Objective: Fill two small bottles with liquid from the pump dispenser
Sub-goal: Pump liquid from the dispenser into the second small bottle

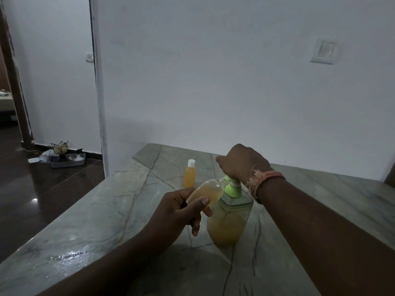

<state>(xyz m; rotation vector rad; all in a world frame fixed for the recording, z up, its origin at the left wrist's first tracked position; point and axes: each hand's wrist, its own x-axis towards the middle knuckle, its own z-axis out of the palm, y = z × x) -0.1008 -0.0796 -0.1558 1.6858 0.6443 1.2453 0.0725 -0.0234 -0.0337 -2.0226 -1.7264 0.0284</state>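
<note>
A dim room, pale wall, and a veined stone worktop (89, 212) under my arms. My left hand (181, 212) has its grip curled round the small bottle (208, 192), tilted with its mouth at the green pump dispenser (229, 214) nozzle. My right hand (239, 163) presses the pump head, fingers curled over it. The capped bottle (189, 175) stands just behind, full. If I press too hard or the mouth drifts, liquid could spill down the dispenser.

Grey veined stone counter (89, 212), capped small bottle (189, 174) upright (orange liquid), pump dispenser (229, 218) standing nearer
</note>
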